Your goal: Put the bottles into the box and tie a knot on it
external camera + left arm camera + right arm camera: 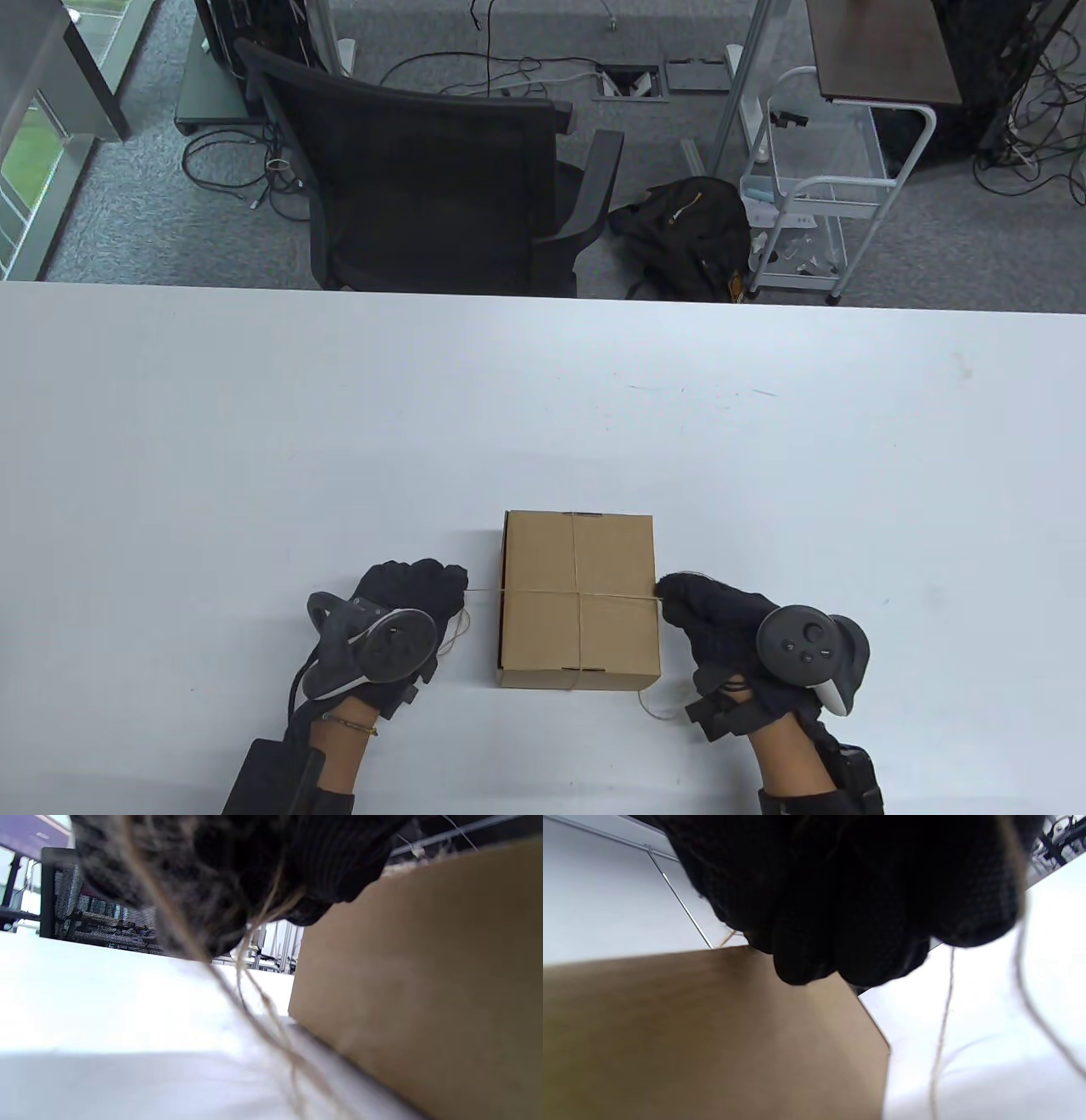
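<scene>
One closed cardboard box (pixel 579 601), crossed by twine (pixel 577 592), sits at the table's (pixel 254 441) near edge between your left hand (pixel 407 594) and right hand (pixel 708 611), each pinching a twine end pulled outward: knotting stage, so next cinch evenly.

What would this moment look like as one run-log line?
stage: tying | box: closed, on table | string: crossed over lid | left hand: pinches one end | right hand: pinches the other | bottles: not visible
</scene>
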`<action>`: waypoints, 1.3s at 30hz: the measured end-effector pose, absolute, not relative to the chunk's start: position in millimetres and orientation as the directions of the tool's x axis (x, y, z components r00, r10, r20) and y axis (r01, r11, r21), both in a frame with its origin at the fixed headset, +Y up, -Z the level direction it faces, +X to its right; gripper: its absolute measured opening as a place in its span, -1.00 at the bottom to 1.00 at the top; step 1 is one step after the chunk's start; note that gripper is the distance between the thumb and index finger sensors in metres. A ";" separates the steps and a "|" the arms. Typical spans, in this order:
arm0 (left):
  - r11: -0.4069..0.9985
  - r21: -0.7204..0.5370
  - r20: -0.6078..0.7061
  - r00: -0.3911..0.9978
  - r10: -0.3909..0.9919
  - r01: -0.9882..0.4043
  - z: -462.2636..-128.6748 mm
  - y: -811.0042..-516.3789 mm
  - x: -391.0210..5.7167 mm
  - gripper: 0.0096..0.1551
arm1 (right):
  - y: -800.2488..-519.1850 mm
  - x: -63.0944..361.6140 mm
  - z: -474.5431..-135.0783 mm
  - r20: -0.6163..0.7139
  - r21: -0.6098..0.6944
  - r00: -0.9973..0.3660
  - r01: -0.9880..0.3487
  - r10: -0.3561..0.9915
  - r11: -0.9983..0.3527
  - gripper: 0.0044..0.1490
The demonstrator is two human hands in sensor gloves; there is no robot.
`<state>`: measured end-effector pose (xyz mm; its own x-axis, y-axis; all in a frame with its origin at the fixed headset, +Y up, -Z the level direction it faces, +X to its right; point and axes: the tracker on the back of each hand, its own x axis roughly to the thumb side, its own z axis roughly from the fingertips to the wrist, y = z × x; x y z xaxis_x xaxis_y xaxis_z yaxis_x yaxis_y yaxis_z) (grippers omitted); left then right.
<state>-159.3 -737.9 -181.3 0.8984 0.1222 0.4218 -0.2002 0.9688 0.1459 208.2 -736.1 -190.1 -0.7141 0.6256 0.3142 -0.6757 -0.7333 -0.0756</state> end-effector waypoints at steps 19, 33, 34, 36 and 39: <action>0.995 0.015 0.529 0.846 0.075 -0.098 -171.6 -769.0 -126.3 -0.47 | -760.7 159.6 -191.3 0.471 -0.037 -0.869 -0.193 0.153 -0.981 -0.49; 0.899 -0.036 0.356 0.835 0.420 -0.437 -179.3 -757.3 -147.9 -0.47 | -760.3 165.1 -188.9 0.403 0.077 -0.831 -0.386 0.383 -0.919 -0.50; 0.866 -0.034 0.326 0.814 0.481 -0.498 -180.7 -755.4 -152.2 -0.48 | -757.6 169.4 -189.0 0.395 0.073 -0.803 -0.458 0.447 -0.886 -0.50; 0.789 -0.053 0.286 0.748 0.599 -0.612 -182.4 -752.3 -159.1 -0.50 | -754.5 174.1 -189.1 0.368 0.085 -0.746 -0.567 0.555 -0.819 -0.49; 0.700 -0.072 0.224 0.672 0.705 -0.711 -181.7 -749.6 -163.5 -0.50 | -751.8 178.0 -187.8 0.356 0.099 -0.674 -0.661 0.647 -0.744 -0.49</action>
<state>-163.5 -749.6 -181.7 0.6725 0.7054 0.2239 -0.7105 0.7000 -0.0716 178.0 -751.8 -187.8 -0.6743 0.6470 0.3560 -0.6612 -0.7437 0.0991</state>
